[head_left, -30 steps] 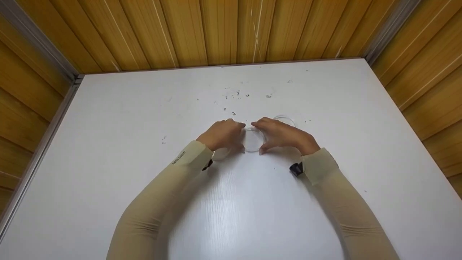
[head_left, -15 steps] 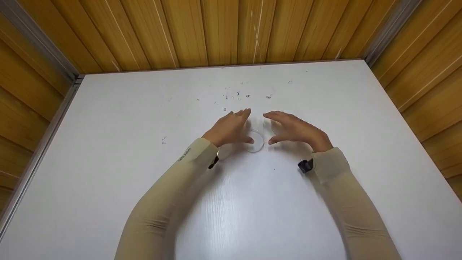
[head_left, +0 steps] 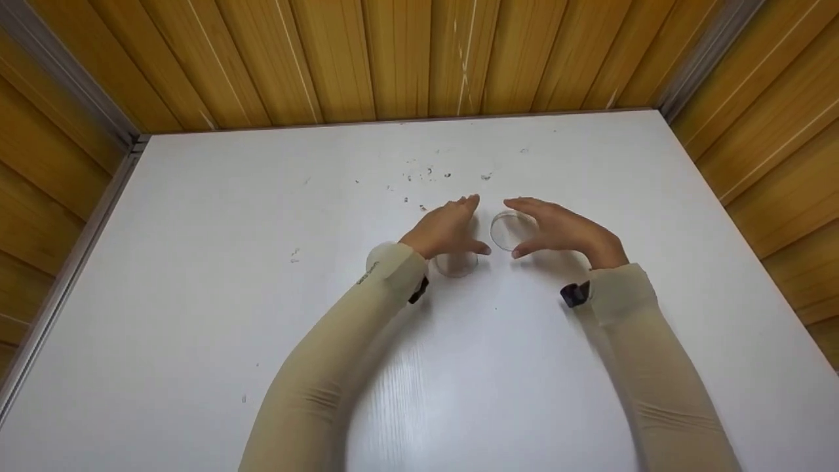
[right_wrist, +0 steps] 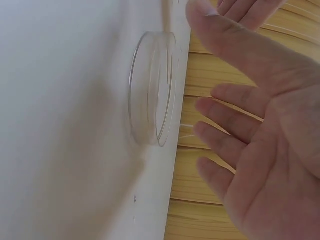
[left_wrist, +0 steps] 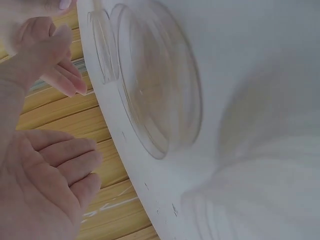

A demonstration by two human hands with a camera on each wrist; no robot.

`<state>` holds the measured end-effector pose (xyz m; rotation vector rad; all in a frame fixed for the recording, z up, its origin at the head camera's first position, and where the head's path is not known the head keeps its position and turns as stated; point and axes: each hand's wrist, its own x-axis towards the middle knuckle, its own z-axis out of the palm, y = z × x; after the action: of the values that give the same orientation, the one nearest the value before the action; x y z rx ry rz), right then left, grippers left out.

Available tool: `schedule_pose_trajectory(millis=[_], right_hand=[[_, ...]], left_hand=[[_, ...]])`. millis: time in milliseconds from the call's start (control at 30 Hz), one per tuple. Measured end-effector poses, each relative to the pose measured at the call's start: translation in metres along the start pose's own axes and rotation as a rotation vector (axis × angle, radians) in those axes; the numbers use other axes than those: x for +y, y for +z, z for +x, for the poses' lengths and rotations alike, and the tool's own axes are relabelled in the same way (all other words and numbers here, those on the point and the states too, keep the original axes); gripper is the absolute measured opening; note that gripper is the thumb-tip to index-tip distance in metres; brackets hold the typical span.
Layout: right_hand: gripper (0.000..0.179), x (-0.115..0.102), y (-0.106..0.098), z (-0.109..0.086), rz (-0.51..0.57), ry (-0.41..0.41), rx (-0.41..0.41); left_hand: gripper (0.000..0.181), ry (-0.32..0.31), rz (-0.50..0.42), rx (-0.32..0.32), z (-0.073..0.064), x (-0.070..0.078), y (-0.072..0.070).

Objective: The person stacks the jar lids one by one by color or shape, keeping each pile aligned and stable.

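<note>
A clear round petri dish (head_left: 503,233) lies between my two hands, nearer the right one. My right hand (head_left: 565,231) is spread around its right side, thumb and fingers apart; whether it touches the dish I cannot tell. To the left, my left hand (head_left: 447,229) hovers above a second petri dish (head_left: 457,267), its fingers straight and its thumb pointing right. That hand partly covers the second dish. In the left wrist view this nearer dish (left_wrist: 160,85) looks large, with the other dish (left_wrist: 103,47) beyond it. Neither hand grips anything.
The dishes lie on a white table (head_left: 196,262) with dark scuff marks (head_left: 429,174) toward the back. Wood-slat walls (head_left: 400,59) stand behind and at both sides. A clear curved edge (head_left: 379,250) shows beside the left cuff. Black straps (head_left: 574,295) circle the wrists.
Both hands have come away from the middle dish and shifted right, spreading apart first. The left hand now hovers over that dish, and the right-hand dish has come into view between the hands.
</note>
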<state>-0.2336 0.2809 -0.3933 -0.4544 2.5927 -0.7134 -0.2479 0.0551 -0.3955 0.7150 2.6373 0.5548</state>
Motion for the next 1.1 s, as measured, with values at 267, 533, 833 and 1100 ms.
schedule_pose_trajectory(millis=[267,533,833,1100], right_hand=[[0.097,0.014,-0.006,-0.002,0.003,0.044,-0.011],[0.094,0.025,-0.004,-0.002,0.004,0.057,-0.028],[0.085,0.026,0.003,0.000,-0.038,0.000,-0.018],[0.080,0.025,0.008,0.002,0.002,0.014,0.009]], left_hand=[[0.095,0.005,0.012,0.024,0.013,0.012,0.011],[0.081,0.012,0.030,-0.003,0.023,0.017,0.018],[0.041,0.034,-0.029,0.017,0.026,0.014,0.024],[0.041,0.075,-0.022,0.077,0.029,0.013,0.028]])
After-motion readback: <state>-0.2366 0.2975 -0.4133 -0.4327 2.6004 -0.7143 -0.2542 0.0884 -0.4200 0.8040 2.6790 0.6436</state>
